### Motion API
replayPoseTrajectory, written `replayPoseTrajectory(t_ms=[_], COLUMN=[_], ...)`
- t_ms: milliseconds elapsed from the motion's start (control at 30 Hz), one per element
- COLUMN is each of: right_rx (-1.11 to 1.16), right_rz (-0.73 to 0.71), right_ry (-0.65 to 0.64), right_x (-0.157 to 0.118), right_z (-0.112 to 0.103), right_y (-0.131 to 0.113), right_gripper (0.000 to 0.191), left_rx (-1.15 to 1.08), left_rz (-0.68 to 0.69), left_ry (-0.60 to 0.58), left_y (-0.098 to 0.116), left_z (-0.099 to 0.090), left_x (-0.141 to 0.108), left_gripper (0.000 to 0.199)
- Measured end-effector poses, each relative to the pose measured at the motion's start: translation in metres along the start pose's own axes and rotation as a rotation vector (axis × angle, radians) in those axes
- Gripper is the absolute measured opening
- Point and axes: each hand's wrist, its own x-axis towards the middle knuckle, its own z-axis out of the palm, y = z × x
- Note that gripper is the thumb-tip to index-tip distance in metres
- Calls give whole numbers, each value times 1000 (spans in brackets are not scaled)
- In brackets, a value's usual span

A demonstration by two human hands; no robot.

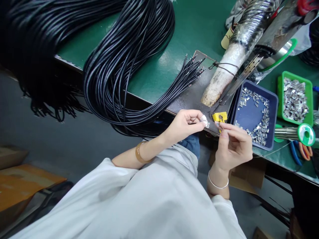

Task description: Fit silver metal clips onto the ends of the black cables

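Observation:
My left hand [190, 122] is closed in a pinch at the table's front edge, with white tape around a fingertip. A small silvery metal connector [207, 124] shows at its fingertips. Close by on the right, my right hand [234, 142] pinches a thin wire-like piece, its end near the yellow block [219, 117]. A thin solder wire [274, 152] runs from the solder spool [306, 134] toward that hand. Above both hands, a soldering iron [253, 66] slants down with its tip near the yellow block.
A black cable bundle [129, 56] loops over the green table [191, 26], stripped ends lying on a dark board [184, 103]. A white-ended duct [219, 79] hangs above it. Metal connectors fill a blue tray [251, 116] and green tray [310, 99]. Pliers [296, 154] lie at right.

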Motion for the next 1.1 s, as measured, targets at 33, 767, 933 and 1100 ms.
replayPoseTrajectory(t_ms=[33, 767, 933, 1100], right_rx=[-8, -256, -257, -253], right_rz=[2, -275, -299, -220], right_ry=[-7, -81, -56, -41], right_x=[0, 1, 3, 6], right_z=[1, 7, 12, 15], right_y=[0, 15, 19, 16], right_gripper=[16, 22, 26, 22], left_rx=[0, 85, 76, 26], left_rz=[1, 107, 90, 97], left_ry=[-2, 89, 157, 177], left_y=[0, -1, -6, -6], left_z=[0, 1, 3, 6], left_x=[0, 9, 16, 19], left_gripper=[24, 13, 9, 9])
